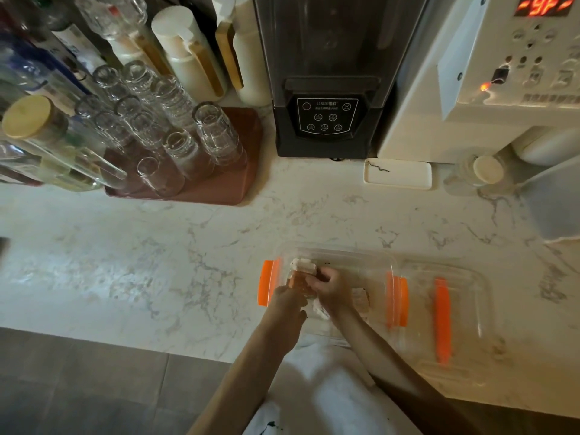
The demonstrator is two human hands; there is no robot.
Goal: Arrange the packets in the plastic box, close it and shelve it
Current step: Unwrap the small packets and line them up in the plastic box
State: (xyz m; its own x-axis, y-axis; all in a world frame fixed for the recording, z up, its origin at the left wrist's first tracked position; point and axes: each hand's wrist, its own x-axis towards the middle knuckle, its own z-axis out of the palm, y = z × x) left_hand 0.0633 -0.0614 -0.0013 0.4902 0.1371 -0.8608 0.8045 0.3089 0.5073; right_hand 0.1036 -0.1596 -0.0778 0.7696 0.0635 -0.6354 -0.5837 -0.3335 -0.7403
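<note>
A clear plastic box (373, 262) with orange side clips stands open on the marble counter near its front edge. Both my hands reach into its left half. My left hand (287, 298) and my right hand (331, 285) together grip a stack of brown and white packets (301, 273) against the box's left wall. More packets (361, 298) lie blurred in the box to the right of my hands. The clear lid (464, 324) with an orange clip lies flat on the counter right beside the box.
A brown tray (219, 186) of upturned glasses and several bottles fill the back left. A black machine (326, 120) and a white machine (489, 89) stand behind. A small white dish (397, 174) and a jar (483, 169) sit at the back right.
</note>
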